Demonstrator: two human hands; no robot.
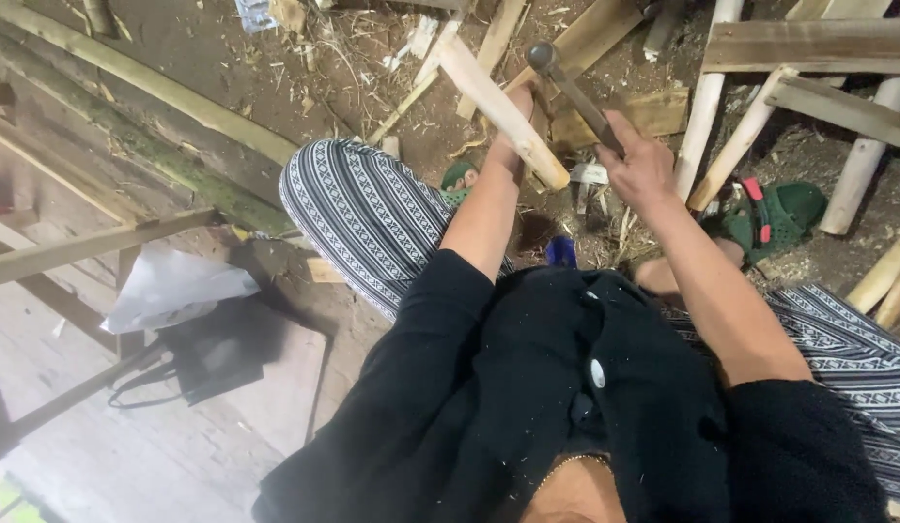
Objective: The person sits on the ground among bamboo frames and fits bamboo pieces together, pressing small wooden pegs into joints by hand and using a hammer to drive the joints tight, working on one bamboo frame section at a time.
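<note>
A black bag and a pale sheet lie on the floor at left; the left hand wraps around a pale wooden stick slanting over the knees; just right, the right hand closes on a hammer, head raised beside the stick; a green sandal sits far right.

Pale wooden stick, slanted above the ground, dark hammer raised across it (head upward)

From the wood strip, the hammer lies at three o'clock, the bag at seven o'clock on the floor.
</note>
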